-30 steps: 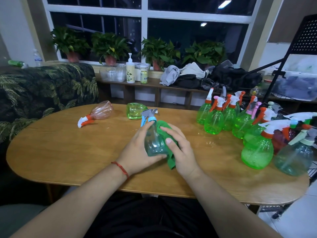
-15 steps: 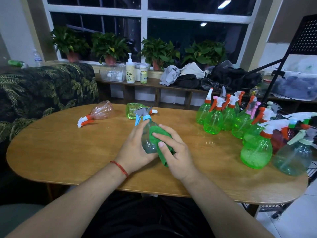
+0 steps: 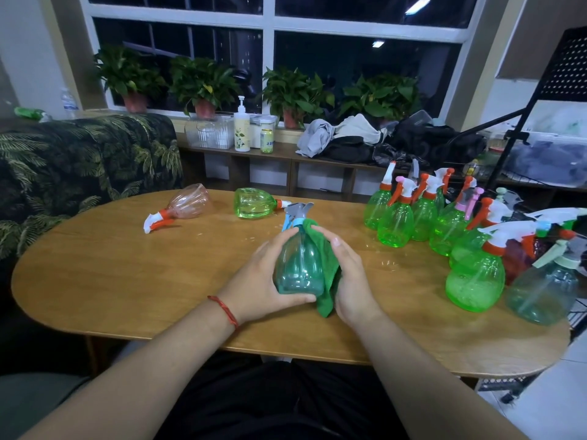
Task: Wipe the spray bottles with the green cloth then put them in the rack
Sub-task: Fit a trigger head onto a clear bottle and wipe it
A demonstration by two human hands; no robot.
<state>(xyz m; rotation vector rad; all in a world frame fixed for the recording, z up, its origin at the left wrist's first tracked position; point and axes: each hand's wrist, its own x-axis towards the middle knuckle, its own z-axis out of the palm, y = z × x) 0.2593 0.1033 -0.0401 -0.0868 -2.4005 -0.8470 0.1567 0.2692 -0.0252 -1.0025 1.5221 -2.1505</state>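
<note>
Bottle: teal spray bottle (image 3: 295, 268) between both hands over the surface (image 3: 127, 265), nozzle pointing away.
Left hand (image 3: 257, 281): cups its left flank.
Right hand (image 3: 352, 281): wraps green cloth (image 3: 328, 281) against the right flank.
Rack (image 3: 568, 68): far right, so the right hand is nearer.

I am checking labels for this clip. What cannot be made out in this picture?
- Head view: the far side of the teal spray bottle, hidden by its own body, the left hand and the right hand.
- Head view: the green cloth, partly under the right hand.
- Head view: the black rack, cut off by the right edge.
- Head view: the label of the white pump bottle, too small to read.
</note>
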